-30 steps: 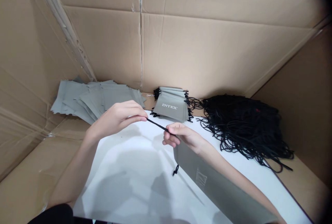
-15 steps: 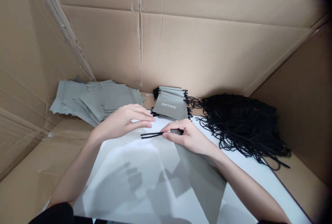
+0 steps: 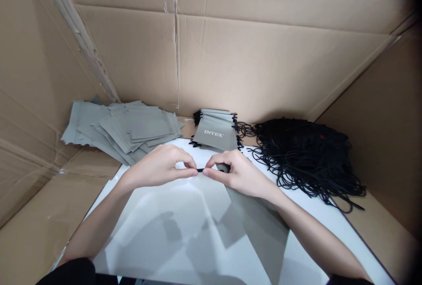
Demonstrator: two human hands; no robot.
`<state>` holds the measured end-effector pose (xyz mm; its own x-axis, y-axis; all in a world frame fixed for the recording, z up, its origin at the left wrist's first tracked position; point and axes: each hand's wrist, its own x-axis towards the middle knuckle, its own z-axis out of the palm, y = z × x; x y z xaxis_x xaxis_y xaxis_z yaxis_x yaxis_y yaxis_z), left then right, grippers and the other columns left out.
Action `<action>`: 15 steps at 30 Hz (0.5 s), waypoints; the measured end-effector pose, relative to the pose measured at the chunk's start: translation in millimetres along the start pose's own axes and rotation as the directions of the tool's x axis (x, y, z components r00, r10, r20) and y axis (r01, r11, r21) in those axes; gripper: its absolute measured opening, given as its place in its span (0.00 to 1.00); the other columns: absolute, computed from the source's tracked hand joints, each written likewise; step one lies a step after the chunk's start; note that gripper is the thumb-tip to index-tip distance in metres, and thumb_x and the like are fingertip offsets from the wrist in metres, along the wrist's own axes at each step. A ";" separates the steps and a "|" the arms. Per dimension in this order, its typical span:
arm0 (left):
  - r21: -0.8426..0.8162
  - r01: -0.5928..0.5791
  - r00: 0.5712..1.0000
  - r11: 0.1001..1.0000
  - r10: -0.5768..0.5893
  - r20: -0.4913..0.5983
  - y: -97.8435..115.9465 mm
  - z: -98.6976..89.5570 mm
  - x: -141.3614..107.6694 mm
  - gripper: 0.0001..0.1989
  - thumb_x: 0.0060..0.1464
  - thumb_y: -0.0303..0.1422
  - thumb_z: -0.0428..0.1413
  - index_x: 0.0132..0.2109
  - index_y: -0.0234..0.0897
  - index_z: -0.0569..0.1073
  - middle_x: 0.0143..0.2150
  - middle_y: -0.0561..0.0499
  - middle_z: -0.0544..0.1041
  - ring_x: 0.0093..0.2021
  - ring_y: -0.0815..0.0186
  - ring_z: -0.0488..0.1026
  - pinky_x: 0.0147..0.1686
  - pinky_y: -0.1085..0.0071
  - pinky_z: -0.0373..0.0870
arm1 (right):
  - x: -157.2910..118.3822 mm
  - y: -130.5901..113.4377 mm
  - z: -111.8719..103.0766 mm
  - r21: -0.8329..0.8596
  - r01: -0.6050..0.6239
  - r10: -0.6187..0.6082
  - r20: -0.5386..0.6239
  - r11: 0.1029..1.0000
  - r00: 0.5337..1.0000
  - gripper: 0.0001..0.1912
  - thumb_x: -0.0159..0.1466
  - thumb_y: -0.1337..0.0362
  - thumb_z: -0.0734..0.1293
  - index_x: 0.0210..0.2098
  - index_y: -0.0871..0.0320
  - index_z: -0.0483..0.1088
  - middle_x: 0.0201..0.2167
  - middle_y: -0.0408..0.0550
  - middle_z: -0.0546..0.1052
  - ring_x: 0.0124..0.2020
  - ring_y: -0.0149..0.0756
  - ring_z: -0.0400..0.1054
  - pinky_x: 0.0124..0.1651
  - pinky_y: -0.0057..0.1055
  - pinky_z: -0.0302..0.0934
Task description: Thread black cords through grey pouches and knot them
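A short stretch of black cord [image 3: 200,170] shows between my two hands above the white board. My left hand [image 3: 161,165] pinches its left end between thumb and index finger. Close by, my right hand [image 3: 239,173] pinches the same cord from the right, with fingertips nearly touching the left ones. A grey fabric piece [image 3: 263,228] hangs or lies under my right hand and reaches toward the front edge; its upper part is hidden by the fingers.
Grey pouches [image 3: 145,123] are piled at the back left. A stack of pouches printed INTEX [image 3: 214,134] with black cords stands at back centre. Right of it lies a heap of black cords [image 3: 306,157]. Cardboard walls [image 3: 231,56] surround the white surface [image 3: 158,232].
My left hand has moved right and down and closed on the free ends of the black cord. My right hand has stayed nearly in place, still pinching.
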<state>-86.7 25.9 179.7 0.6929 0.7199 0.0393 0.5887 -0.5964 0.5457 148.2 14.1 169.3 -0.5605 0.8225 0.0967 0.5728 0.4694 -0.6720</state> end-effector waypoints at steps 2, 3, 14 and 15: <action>-0.043 -0.001 1.000 0.999 0.002 0.015 -2.4 -1.4 0.4 0.11 0.63 0.40 0.55 0.38 0.43 0.80 0.36 0.54 0.81 0.37 0.64 0.75 0.36 0.72 0.60 | 1.1 2.6 1.7 -0.055 0.050 -0.051 -0.011 0.997 0.999 0.07 0.66 0.62 0.69 0.34 0.54 0.79 0.19 0.36 0.69 0.20 0.26 0.55 0.25 0.27 0.47; -0.101 -0.013 1.000 0.995 0.014 0.012 -4.0 -1.8 1.4 0.11 0.63 0.40 0.55 0.37 0.42 0.80 0.39 0.52 0.81 0.40 0.63 0.75 0.39 0.71 0.61 | 1.8 4.5 2.7 -0.096 0.088 -0.091 -0.033 0.991 0.995 0.07 0.66 0.63 0.69 0.34 0.54 0.79 0.20 0.36 0.72 0.21 0.27 0.58 0.28 0.27 0.50; -0.989 -0.042 0.946 -0.140 -0.325 0.006 13.2 47.5 23.8 0.08 0.54 0.38 0.66 0.36 0.38 0.81 0.39 0.52 0.76 0.43 0.68 0.70 0.52 0.68 0.64 | 14.8 18.8 30.7 -0.723 0.263 -0.747 -0.503 0.639 0.435 0.03 0.66 0.69 0.69 0.40 0.60 0.73 0.19 0.39 0.71 0.20 0.30 0.55 0.33 0.32 0.56; -0.976 -0.046 0.936 -0.212 -0.350 0.032 17.2 50.2 23.1 0.06 0.57 0.35 0.64 0.37 0.38 0.81 0.39 0.53 0.76 0.42 0.70 0.70 0.52 0.69 0.64 | 17.4 19.4 33.8 -0.755 0.265 -0.781 -0.480 0.600 0.399 0.02 0.66 0.70 0.68 0.38 0.59 0.74 0.18 0.39 0.70 0.20 0.30 0.55 0.33 0.32 0.56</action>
<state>-39.6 14.5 148.0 0.4557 0.8714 -0.1816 -0.5631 0.4403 0.6993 129.3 26.6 133.2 -0.3837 0.1161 0.9161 0.6467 0.7419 0.1769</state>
